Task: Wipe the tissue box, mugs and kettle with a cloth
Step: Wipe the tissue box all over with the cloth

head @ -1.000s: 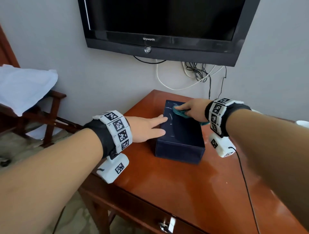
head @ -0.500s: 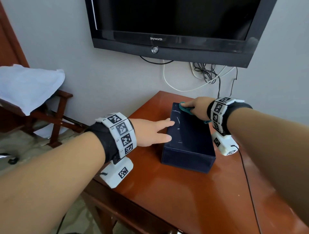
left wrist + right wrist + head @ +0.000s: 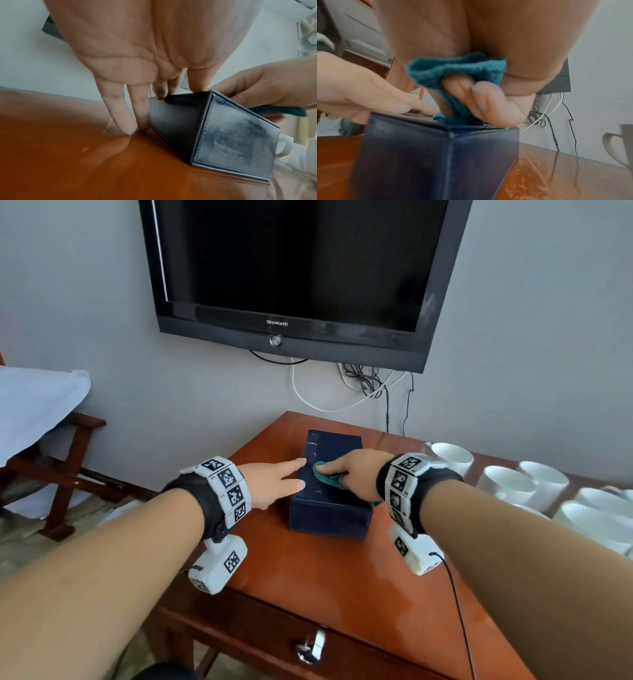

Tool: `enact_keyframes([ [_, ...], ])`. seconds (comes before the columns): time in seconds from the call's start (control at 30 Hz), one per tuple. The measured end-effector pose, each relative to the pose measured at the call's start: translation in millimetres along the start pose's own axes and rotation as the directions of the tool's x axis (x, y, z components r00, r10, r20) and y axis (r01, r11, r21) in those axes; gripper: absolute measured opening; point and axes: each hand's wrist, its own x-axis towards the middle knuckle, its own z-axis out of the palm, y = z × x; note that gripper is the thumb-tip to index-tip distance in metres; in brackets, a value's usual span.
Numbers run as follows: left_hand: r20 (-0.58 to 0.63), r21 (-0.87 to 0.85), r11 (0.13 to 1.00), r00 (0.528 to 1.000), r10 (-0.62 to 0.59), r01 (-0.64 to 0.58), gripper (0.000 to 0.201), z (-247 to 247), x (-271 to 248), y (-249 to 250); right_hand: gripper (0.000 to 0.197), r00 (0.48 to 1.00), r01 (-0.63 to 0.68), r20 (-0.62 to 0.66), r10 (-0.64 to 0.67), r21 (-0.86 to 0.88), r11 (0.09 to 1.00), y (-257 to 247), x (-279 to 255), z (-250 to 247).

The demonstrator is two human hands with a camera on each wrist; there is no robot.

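A dark navy tissue box (image 3: pixel 337 445) stands on the wooden table (image 3: pixel 342 583). My left hand (image 3: pixel 282 479) lies with straight fingers against the box's left side, fingertips (image 3: pixel 127 127) down at the tabletop. On the box's top my right hand (image 3: pixel 347 470) grips a bunched teal cloth (image 3: pixel 325 474) and presses it down near the left edge. The right wrist view shows the cloth (image 3: pixel 458 70) pinched between thumb and curled fingers over the box (image 3: pixel 436 155). Several white mugs (image 3: pixel 510 484) stand to the right. No kettle is in view.
A black television (image 3: pixel 301 268) hangs on the wall above the table, with cables (image 3: pixel 370 385) dangling behind the box. A wooden chair with a white cloth (image 3: pixel 37 405) stands at the left. A drawer handle (image 3: pixel 310 648) sits at the table's front.
My right hand has drawn the cloth from the box's far end back toward the middle of its top. The left hand stays against the box's side. The mugs have come into view.
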Motion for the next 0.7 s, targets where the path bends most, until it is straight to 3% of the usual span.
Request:
enact_keyframes([
  [0.1, -0.007, 0.125, 0.991, 0.999, 0.041, -0.04, 0.063, -1, -15, 15, 0.064, 1.0, 0.016, 0.009, -0.016, 0.036, 0.999, -7, -24, 5],
  [0.23, -0.037, 0.212, 0.977, 0.999, -0.022, 0.029, 0.062, -1, -24, 29, 0.061, 0.999, 0.034, -0.001, -0.034, 0.085, 0.996, -11, -49, 9],
  [0.37, -0.058, 0.249, 0.966, 0.994, 0.091, -0.074, 0.062, 2, -19, 24, 0.057, 0.999, 0.036, 0.001, -0.036, 0.124, 0.992, -14, -56, 10],
  [0.6, -0.095, -0.064, 0.997, 0.995, 0.032, -0.038, 0.056, -8, -19, 21, 0.062, 1.0, 0.015, -0.003, -0.015, 0.057, 0.998, -8, -17, 4],
  [0.7, -0.051, -0.006, 0.999, 0.998, 0.043, -0.044, 0.059, -12, -19, 16, 0.058, 1.0, 0.015, -0.012, -0.014, 0.056, 0.998, -1, 11, -1],
])
